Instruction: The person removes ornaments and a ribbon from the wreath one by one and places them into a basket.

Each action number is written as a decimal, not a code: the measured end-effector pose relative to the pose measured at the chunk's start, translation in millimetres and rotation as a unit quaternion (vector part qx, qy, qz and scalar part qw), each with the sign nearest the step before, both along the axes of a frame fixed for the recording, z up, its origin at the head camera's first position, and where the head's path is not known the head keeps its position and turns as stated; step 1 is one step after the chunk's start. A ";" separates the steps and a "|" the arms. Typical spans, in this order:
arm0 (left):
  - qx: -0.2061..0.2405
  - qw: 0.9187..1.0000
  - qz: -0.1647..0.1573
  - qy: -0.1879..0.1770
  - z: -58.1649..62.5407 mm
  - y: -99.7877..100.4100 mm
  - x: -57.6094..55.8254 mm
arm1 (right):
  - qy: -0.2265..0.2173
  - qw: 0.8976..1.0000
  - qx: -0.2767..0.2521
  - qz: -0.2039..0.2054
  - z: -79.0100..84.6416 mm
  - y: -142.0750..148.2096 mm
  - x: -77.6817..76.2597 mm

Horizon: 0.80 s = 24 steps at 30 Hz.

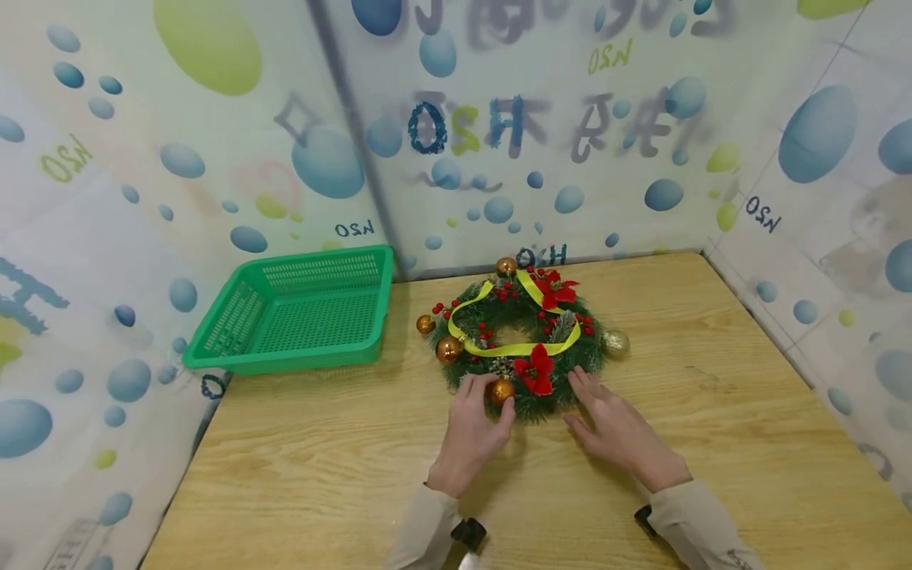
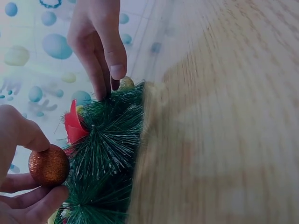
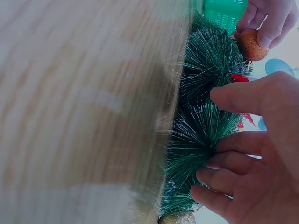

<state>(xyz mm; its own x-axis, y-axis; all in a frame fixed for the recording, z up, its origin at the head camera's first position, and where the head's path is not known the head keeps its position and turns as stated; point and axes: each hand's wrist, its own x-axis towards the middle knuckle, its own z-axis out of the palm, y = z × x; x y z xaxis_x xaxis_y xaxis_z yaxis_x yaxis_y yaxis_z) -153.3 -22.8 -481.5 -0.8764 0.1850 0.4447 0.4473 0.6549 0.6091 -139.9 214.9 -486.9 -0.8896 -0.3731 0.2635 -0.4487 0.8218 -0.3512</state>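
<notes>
A green Christmas wreath [image 1: 527,408] lies flat on the table, trimmed with red flowers [image 1: 534,370], red berries, a pine cone and a yellow ribbon [image 1: 513,349]. At its near side my left hand [image 1: 470,431] pinches a glittery copper-orange ball ornament [image 2: 49,165] between thumb and fingers. My right hand [image 1: 620,431] rests on the near right edge of the wreath, fingers spread against the green needles [image 3: 201,126] and holding nothing. More ball ornaments, copper [image 1: 449,349] on the left and pale gold [image 1: 615,343] on the right, sit round its rim.
A green plastic basket [image 1: 313,360] with perforated walls stands at the table's back left. The wooden table [image 1: 321,475] meets patterned sheets [image 1: 484,190] at the back and on both sides.
</notes>
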 end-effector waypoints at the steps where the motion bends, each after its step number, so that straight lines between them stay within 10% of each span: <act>1: 0.006 1.000 -0.001 -0.005 0.6 -0.1 0.3 | -0.002 1.000 0.000 0.000 -0.2 -0.1 0.1; 24: 0.060 0.998 0.014 -0.013 13.1 -17.4 -8.0 | -0.006 1.000 0.003 -0.004 0.9 -3.0 2.8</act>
